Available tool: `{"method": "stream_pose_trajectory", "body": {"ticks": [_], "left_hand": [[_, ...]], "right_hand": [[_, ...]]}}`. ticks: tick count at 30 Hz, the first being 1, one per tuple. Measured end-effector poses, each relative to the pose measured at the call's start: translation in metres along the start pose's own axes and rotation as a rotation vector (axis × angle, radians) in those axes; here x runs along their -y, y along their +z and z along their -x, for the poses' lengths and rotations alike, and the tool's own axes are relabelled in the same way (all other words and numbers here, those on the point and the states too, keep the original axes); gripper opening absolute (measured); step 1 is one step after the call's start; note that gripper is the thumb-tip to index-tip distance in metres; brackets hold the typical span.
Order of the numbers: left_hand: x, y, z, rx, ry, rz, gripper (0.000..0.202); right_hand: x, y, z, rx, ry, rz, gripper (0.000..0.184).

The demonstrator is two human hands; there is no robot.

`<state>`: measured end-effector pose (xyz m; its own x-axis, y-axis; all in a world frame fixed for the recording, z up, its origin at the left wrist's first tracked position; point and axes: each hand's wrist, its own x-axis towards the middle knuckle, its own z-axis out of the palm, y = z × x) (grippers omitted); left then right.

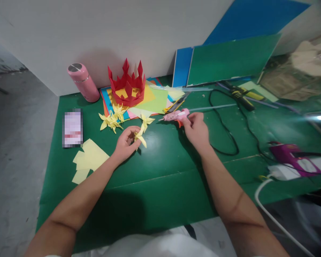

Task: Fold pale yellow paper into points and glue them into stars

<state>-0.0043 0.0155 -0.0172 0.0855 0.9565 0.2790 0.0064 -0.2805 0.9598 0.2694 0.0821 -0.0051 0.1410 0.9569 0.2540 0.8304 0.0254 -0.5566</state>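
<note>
White top (160,247), bare forearms (95,187)

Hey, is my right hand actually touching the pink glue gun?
Touching: the head view shows the right hand gripping the pink glue gun at its rear end, with no gap between them.

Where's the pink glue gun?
In the head view, the pink glue gun is just right of centre, in the right hand, right of a yellow paper flower.

The green table (166,196) is viewed closely from above its near edge. The view is aimed forward and down.
</note>
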Motion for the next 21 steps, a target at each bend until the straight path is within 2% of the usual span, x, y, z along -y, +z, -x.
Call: {"method": "stream_pose_trajectory", "body": {"ticks": [3, 7, 10, 13, 15, 16, 19, 21], "left_hand": [[-0.001, 0.001, 0.001, 0.001, -0.069, 0.045, 0.023], [-0.005, 0.003, 0.001, -0.003, -0.142, 0.063, 0.027], [-0.007, 0.003, 0.0, -0.004, -0.152, 0.025, 0.029], [-0.007, 0.004, 0.001, 0.009, -0.127, -0.023, 0.03], [-0.007, 0.004, 0.001, 0.016, -0.107, -0.053, 0.029], [-0.007, 0.005, 0.001, 0.018, -0.098, -0.067, 0.028], [-0.009, 0.006, 0.001, 0.026, -0.07, -0.11, 0.024], [-0.01, 0.006, 0.001, 0.04, -0.05, -0.144, 0.022]], "right_hand": [[0.004, 0.0, 0.002, 0.023, -0.049, 0.056, 0.025], [0.006, -0.001, 0.003, -0.011, -0.133, 0.135, 0.02], [0.009, -0.004, 0.003, -0.057, -0.205, 0.165, 0.019], [0.022, -0.008, 0.008, -0.105, -0.316, 0.138, 0.019], [0.037, -0.008, 0.018, -0.022, -0.419, 0.017, 0.018], [0.045, -0.006, 0.025, 0.076, -0.462, -0.075, 0.017], [0.068, 0.004, 0.048, 0.317, -0.555, -0.268, 0.037], [0.078, 0.01, 0.06, 0.398, -0.566, -0.321, 0.04]]}}
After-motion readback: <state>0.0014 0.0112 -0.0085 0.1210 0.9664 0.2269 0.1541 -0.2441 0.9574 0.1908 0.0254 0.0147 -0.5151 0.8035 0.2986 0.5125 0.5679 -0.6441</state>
